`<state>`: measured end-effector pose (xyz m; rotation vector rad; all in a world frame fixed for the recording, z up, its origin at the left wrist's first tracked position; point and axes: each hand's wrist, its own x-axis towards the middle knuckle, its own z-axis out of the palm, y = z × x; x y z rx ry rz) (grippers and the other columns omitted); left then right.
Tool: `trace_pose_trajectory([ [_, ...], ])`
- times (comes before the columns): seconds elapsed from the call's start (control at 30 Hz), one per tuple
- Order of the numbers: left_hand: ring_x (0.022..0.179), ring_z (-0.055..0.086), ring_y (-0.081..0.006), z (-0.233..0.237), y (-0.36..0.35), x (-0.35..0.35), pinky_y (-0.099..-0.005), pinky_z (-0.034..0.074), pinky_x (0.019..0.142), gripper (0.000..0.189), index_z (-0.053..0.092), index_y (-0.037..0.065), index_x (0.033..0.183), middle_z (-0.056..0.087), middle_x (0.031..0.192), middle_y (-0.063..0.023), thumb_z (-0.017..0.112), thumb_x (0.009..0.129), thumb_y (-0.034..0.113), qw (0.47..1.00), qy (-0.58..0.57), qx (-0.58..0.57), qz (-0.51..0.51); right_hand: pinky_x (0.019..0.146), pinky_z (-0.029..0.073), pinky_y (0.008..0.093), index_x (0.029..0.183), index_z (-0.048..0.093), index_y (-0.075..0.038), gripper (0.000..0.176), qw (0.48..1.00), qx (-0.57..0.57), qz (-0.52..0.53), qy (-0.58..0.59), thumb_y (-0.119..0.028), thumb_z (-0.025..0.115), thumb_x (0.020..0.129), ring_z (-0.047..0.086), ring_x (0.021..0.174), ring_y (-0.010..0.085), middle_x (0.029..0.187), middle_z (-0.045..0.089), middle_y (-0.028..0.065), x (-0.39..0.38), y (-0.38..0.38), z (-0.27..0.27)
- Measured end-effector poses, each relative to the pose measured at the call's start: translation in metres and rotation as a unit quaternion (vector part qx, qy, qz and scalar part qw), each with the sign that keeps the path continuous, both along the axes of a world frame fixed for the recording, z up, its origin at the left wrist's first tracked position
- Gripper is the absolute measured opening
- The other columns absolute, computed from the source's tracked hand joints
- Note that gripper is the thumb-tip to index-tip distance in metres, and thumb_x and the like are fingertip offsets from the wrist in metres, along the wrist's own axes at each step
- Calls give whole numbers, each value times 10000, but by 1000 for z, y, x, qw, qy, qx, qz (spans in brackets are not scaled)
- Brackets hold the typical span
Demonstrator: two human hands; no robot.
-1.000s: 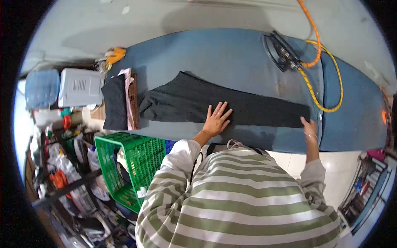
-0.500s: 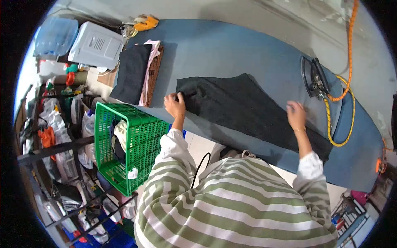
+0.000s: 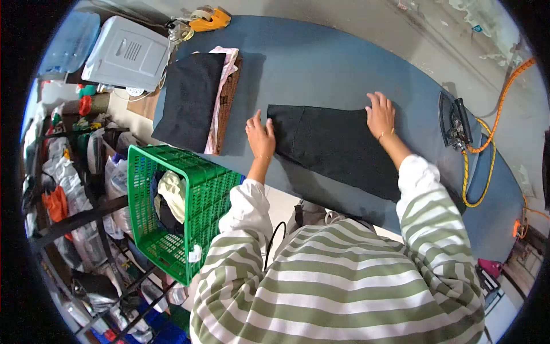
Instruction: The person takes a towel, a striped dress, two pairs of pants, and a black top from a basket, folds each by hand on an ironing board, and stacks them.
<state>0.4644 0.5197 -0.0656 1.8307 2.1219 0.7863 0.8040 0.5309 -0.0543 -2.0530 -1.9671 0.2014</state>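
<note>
A dark grey garment (image 3: 332,143) lies flat and folded on the blue padded ironing table (image 3: 344,63). My left hand (image 3: 260,136) rests with fingers spread at the garment's left end, touching its edge. My right hand (image 3: 381,113) lies flat on the garment's far upper edge, fingers apart. Neither hand grips anything.
A stack of folded clothes (image 3: 197,97), dark on top and pink beneath, sits at the table's left. An iron (image 3: 456,123) with yellow and orange cords (image 3: 475,178) stands at the right. A green crate (image 3: 172,209) of laundry is below the table, cluttered shelves to the left.
The garment has been folded shorter, its right end brought over. My right hand moved left up onto the far edge; my left hand let go of the corner and now lies flat.
</note>
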Motion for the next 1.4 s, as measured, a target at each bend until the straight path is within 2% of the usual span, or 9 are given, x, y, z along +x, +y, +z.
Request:
trace_pose_trajectory([
  [0.17, 1322, 272, -273, 6, -11, 9, -543, 182, 1045, 474, 440, 170, 1299, 341, 1402, -61, 551, 847, 263, 922, 147, 20, -358, 1082, 118, 516, 1362, 343, -138, 527, 993, -23, 112, 4, -296, 499, 885, 168, 1362, 298, 1465, 233, 84, -48, -87, -2],
  [0.4, 1356, 187, -324, 7, -12, -1, -570, 129, 1054, 523, 346, 76, 1354, 222, 1463, -135, 499, 871, 203, 956, 151, 30, -250, 1078, 97, 529, 1409, 275, -174, 590, 994, -99, 38, -11, -366, 480, 890, 140, 1367, 316, 1476, 214, 79, -14, -173, -10],
  [0.63, 1355, 200, -304, 28, -90, 164, -523, 155, 1070, 543, 364, 56, 1336, 250, 1452, -122, 547, 842, 189, 806, 73, -21, -588, 960, 290, 531, 1247, 442, -70, 506, 925, 68, -374, -9, -231, 610, 797, 388, 1178, 376, 1254, 453, 178, 113, -304, -8],
  [0.7, 1355, 203, -283, 22, -119, 215, -514, 164, 1072, 530, 390, 53, 1318, 254, 1450, -109, 554, 841, 216, 748, 65, -35, -660, 879, 387, 480, 1141, 503, -31, 450, 857, 171, -485, 21, -203, 670, 761, 495, 1007, 326, 1094, 521, 162, 168, -358, -37],
  [0.8, 1361, 182, -263, 5, -158, 283, -505, 158, 1080, 536, 396, 115, 1335, 216, 1464, -99, 534, 862, 328, 689, 68, -3, -721, 748, 462, 415, 1032, 535, -14, 370, 454, 185, -700, 520, -218, 686, 764, 534, 868, 259, 1001, 528, 135, 245, -408, -61],
  [0.93, 1370, 153, -262, -12, -198, 351, -549, 108, 1075, 556, 404, 185, 1340, 198, 1472, -99, 503, 861, 448, 660, 52, 17, -749, 675, 479, 333, 926, 526, -95, 289, 308, 183, -696, 622, -243, 707, 756, 508, 737, 175, 821, 525, 33, 281, -391, -45],
  [1.07, 1358, 199, -268, -15, -221, 396, -538, 117, 1075, 594, 374, 171, 1365, 245, 1456, -121, 441, 882, 511, 646, 51, -30, -761, 564, 403, 309, 699, 492, -92, 244, 360, 139, -632, 672, -247, 654, 795, 487, 680, 142, 700, 483, 21, 308, -390, -57],
  [1.23, 1277, 358, -293, 43, -176, 389, -431, 230, 1070, 785, 278, 64, 1394, 400, 1366, -151, 163, 884, 649, 572, -440, -512, -466, 836, 392, 427, 970, 583, 34, 339, 871, 156, -395, 247, -287, 571, 864, 529, 889, 353, 986, 588, 183, 203, -325, 49],
  [1.4, 1321, 246, -361, 8, -109, 286, -480, 138, 1079, 1027, 230, 27, 1405, 252, 1436, -204, 99, 752, 810, 611, -552, -539, -174, 1009, 170, 612, 1317, 427, -200, 588, 993, -28, -72, 86, -473, 576, 817, 220, 1314, 378, 1427, 276, 128, 121, -295, 37],
])
